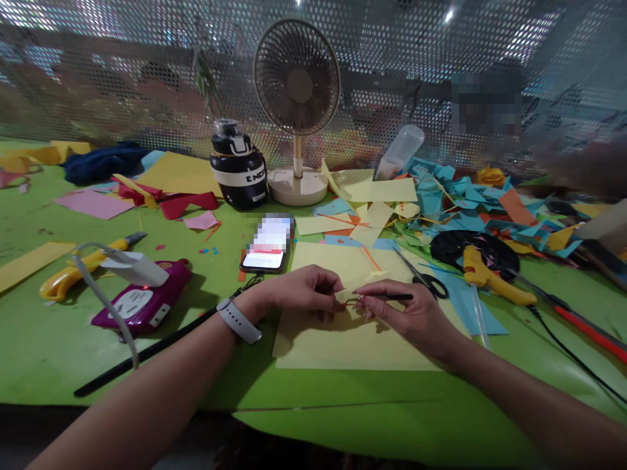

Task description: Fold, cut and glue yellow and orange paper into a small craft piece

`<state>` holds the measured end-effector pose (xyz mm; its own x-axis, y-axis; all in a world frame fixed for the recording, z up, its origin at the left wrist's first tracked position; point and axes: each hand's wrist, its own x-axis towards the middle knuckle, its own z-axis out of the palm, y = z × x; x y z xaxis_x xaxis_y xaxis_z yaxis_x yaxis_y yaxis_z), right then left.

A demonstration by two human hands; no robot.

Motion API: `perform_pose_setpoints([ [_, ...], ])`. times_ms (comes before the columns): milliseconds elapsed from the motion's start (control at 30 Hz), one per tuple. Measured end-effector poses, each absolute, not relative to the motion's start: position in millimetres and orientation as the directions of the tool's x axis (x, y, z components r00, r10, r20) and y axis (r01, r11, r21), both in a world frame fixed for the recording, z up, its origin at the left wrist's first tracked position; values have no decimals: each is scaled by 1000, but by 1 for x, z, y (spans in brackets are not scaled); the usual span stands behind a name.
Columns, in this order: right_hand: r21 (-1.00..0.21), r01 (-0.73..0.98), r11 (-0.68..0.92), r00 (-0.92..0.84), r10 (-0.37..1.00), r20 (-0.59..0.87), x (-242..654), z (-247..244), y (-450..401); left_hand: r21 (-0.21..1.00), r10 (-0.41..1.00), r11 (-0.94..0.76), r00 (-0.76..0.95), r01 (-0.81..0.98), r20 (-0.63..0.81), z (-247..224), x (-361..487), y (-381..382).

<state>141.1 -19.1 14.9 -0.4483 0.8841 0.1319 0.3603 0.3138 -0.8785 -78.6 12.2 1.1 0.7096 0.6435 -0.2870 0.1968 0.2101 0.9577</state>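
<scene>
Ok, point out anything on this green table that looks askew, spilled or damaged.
The translucent plastic bottle at the back leans over, unlike the upright black jug with a white band. Light-blue paper scraps beside the bottle lie in a jumbled heap. No spilled liquid or damage is evident.

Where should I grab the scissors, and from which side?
Take the scissors by the black loops, probably from the right: the loops lie at the near end, right beside the right hand, while the blades point away and leftward. That hand holds a black tool.
</scene>
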Motion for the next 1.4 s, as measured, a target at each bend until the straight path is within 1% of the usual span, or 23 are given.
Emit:
perform_pose_setpoints([
  [167, -909, 330, 254, -412, 905, 103, 141, 14, -20, 957, 644, 212, 709, 197, -289, 1, -78, 11],
  [533, -913, 282, 294, -379, 909, 176, 140, 9, -18, 956, 644, 215, 707, 200, -293, 2, -77, 9],
  [667, -929, 269, 254, -375, 916, 142, 137, 9, -18, 954, 640, 218, 707, 207, -300, 3, -77, 10],
  [1100, -905, 313, 287, -403, 903, 147, 136, 13, -17, 954, 634, 230, 715, 190, -295, 0, -77, 8],
  [1233, -895, 329, 299, -412, 899, 149, 137, 12, -16, 949, 627, 269, 717, 166, -303, -1, -77, 8],
  [1400, -909, 309, 279, -414, 900, 135, 139, 11, -15, 939, 616, 303, 718, 165, -325, 0, -77, 8],
])
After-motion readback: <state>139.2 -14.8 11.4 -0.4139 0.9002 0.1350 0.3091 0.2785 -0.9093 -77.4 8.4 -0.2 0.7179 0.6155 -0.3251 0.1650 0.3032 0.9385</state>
